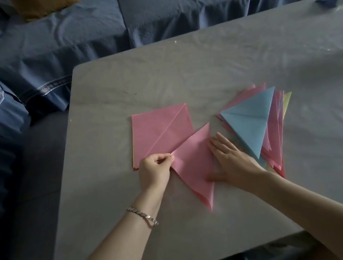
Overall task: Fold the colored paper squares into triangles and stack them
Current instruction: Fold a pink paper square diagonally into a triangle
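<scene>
While the left grip (155, 170) pinches a corner of one pink paper triangle (193, 163) on the surface (181, 75), the right grip (232, 161) presses flat on its edge — square stack (159, 129) at ten o'clock, blue-topped triangle stack (250, 120) at two.

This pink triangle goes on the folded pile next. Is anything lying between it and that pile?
Only the right hand, flat on the edge of the pink triangle, lies between it and the pile topped by a blue triangle. Nothing else visible sits in that gap.
</scene>
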A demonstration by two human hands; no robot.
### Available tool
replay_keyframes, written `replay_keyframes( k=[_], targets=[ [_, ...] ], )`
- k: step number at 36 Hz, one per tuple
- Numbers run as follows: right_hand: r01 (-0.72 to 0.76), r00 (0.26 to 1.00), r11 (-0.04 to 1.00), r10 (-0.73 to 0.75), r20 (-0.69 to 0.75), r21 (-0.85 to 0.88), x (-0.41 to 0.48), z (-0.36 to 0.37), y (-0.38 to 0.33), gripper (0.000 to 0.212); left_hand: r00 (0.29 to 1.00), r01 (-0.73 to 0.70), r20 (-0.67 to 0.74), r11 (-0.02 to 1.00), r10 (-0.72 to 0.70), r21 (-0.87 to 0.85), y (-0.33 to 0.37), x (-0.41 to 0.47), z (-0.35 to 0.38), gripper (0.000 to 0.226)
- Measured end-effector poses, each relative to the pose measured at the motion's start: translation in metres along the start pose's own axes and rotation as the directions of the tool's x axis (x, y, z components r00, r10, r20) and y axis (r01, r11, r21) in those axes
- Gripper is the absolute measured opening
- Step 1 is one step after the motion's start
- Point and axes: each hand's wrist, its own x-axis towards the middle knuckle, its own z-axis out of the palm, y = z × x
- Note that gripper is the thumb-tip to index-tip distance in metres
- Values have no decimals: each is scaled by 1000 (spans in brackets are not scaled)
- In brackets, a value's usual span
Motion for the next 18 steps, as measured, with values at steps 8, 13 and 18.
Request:
replay_keyframes(
  k=[8, 13, 18],
  targets=[
    [54, 998, 980, -47, 39, -192, -29, 8, -13, 136, 1000, -7, -2, 1000, 7, 0, 0, 0, 0, 22],
    [-1, 1000, 982, -4, -24, -188, -41, 17, -18, 113, 998, -49, -31, 998, 50, 31, -1, -4, 1, 22],
    [-30, 999, 990, 32, -17, 136, -49, 15, -29, 100, 991, -114, -79, 993, 112, -16, 5, -9, -1, 26]
  ],
)
